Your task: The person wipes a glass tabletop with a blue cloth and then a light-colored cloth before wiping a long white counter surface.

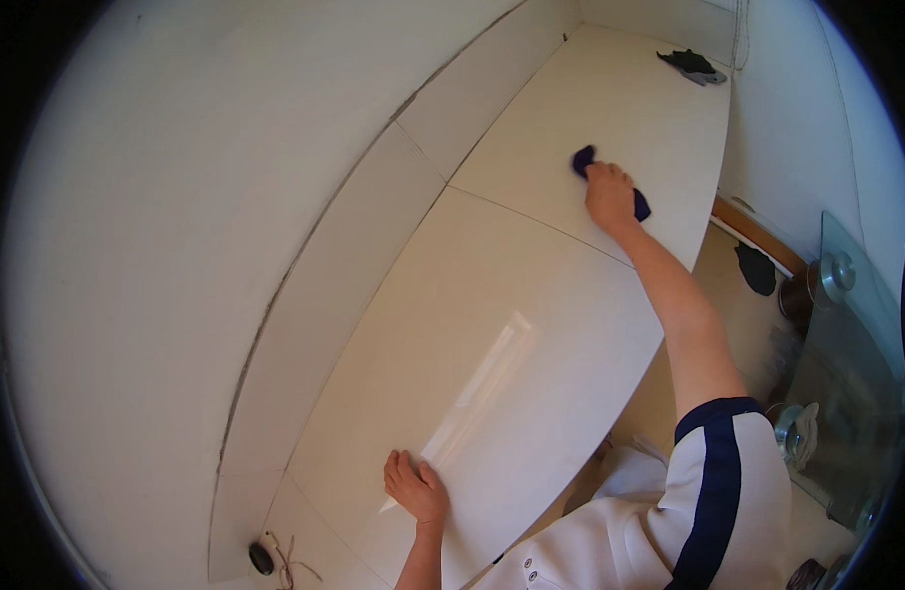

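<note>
My right hand [611, 195] presses a dark navy cloth [583, 161] against the glossy cream tiled ledge [541, 243], near its far part. Bits of the cloth stick out on both sides of the hand; the rest is hidden under the palm. Nearer to me, my left hand [417, 488] rests on the same tiled surface with nothing visible in it. Its fingers lie close together, with the thumb a little apart. A window-like reflection [474, 398] shines on the tile beside the left hand.
A dark and grey cloth [692, 66] lies at the ledge's far end. Off the right edge stands a glass-topped table [850, 354], with a dark cloth [756, 269] on the floor. A black oval object [260, 558] and thin cords [294, 564] are at lower left. The wall [165, 221] borders the left.
</note>
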### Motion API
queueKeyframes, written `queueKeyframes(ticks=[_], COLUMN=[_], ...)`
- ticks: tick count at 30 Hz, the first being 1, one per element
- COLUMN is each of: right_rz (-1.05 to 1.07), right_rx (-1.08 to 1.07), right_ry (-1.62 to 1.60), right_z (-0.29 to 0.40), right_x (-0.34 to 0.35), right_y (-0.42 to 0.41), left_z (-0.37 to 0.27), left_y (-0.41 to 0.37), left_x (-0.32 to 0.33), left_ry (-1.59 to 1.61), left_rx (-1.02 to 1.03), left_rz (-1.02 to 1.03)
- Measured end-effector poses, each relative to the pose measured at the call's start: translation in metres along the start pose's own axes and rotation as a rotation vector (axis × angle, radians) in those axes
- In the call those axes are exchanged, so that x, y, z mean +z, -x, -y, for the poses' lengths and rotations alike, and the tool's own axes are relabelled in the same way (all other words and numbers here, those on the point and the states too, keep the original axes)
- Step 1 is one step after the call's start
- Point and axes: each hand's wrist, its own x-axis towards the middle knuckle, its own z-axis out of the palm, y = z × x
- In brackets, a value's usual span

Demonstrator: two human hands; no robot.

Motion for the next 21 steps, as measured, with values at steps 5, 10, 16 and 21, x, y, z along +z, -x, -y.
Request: queueKeyframes(ticks=[5,10,16,21], right_rz=[0.146,0.267,0.415,0.412], right_rx=[0.082,-0.38,-1.141,-1.12], right_ry=[0.007,-0.315,-0.579,-0.676], right_z=[0.072,0.23,0.333,0.264], right_x=[0.03,0.067,0.007,-0.003], right_y=[-0.018,0.036,0.202,0.171], left_z=[-0.003,-0.007,-0.008,0.002], left_y=[-0.002,-0.001,-0.002,0.002], left_x=[-0.006,-0.003,-0.005,-0.004], left_ry=[-0.014,0.01,0.01,0.023], left_rx=[-0.001,0.004,0.011,0.038], left_rz=[0.013,0.031,0.037,0.001])
